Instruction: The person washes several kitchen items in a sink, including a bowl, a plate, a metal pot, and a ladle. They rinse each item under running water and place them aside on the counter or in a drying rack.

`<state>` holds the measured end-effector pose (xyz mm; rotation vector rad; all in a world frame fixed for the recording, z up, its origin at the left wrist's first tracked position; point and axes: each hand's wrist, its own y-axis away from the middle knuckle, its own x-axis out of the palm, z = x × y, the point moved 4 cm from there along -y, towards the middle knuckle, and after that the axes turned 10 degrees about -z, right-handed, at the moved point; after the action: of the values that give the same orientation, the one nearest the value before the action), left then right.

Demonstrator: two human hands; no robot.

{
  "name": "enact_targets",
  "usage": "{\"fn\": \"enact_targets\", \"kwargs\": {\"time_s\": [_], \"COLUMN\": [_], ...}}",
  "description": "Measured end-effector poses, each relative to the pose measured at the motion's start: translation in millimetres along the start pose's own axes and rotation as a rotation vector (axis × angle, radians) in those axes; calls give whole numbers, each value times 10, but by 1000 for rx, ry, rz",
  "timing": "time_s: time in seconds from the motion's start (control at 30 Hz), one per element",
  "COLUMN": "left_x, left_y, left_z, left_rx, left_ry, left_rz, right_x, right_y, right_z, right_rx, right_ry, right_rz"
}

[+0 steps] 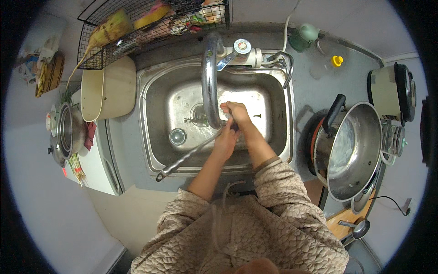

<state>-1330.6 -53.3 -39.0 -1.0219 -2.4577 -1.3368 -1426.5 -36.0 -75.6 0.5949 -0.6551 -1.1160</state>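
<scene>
Over the stainless steel sink (160, 99), my left hand (225, 142) grips a metal kitchen utensil by its twisted handle (190, 156). The handle slants down to the left and ends in a hanging hole above the sink's front rim. Just beyond, my right hand (238, 112) is at the utensil's other end, fingers bent around it. That end is mostly hidden by my hands, so its shape cannot be told. The chrome faucet spout (209, 78) arches down to my hands. A round glass or lid (178, 136) lies in the basin, near the drain (198, 113) with dark scraps.
A large steel pan (369, 164) with whitish residue stands right, beside a pale rice cooker (386, 92). A cream plastic bin (118, 89) is left of the sink, below a wire basket (154, 37) of vegetables. A bottle with yellow cap (337, 61) stands back right.
</scene>
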Motion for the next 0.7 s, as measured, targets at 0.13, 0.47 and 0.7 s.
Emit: {"fn": "enact_targets", "kwargs": {"time_s": [0.13, 0.47, 0.7], "left_x": [-69, -351, -153], "left_y": [-64, -257, 38], "left_z": [-71, 140, -330], "left_rx": [-183, -25, 614], "left_ry": [143, -136, -866], "left_rz": [-178, -257, 63], "right_x": [182, 204, -212], "right_y": [333, 306, 136], "right_z": [-162, -194, 18], "right_rx": [-698, -377, 98], "right_ry": [214, -69, 133], "right_rz": [-77, -95, 285]}}
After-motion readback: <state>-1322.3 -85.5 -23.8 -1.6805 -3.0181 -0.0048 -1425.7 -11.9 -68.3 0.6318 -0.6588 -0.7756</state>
